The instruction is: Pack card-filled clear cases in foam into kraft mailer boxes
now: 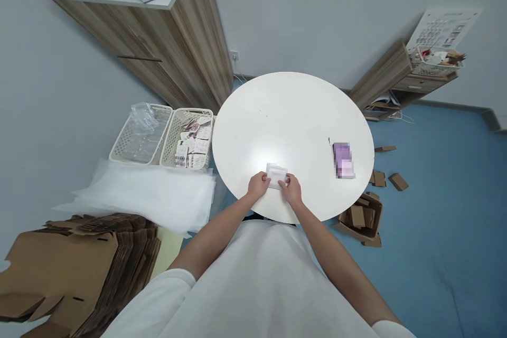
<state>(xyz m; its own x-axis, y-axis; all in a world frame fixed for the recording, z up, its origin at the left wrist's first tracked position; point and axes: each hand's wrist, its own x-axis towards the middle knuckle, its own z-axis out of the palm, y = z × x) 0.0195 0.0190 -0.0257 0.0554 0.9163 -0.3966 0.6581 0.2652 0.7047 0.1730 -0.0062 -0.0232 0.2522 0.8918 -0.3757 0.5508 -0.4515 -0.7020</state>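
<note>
Between my hands, near the front edge of the round white table (293,111), is a small whitish, squarish packet (277,174) that looks wrapped in thin translucent sheeting. My left hand (259,185) pinches its left edge. On the opposite side my right hand (291,188) grips the right edge, thumb across the front. What lies inside the wrapping cannot be made out. Further right on the tabletop rests a purple rectangular item (344,160), blurred into blocks.
Left of the table stand a basket of printed cards (163,156) and a basket of clear plastic bags (113,154). White foam sheets (158,195) and stacked flat cardboard boxes (71,264) lie nearer. An open carton (378,222) holding small boxes sits on the floor at right.
</note>
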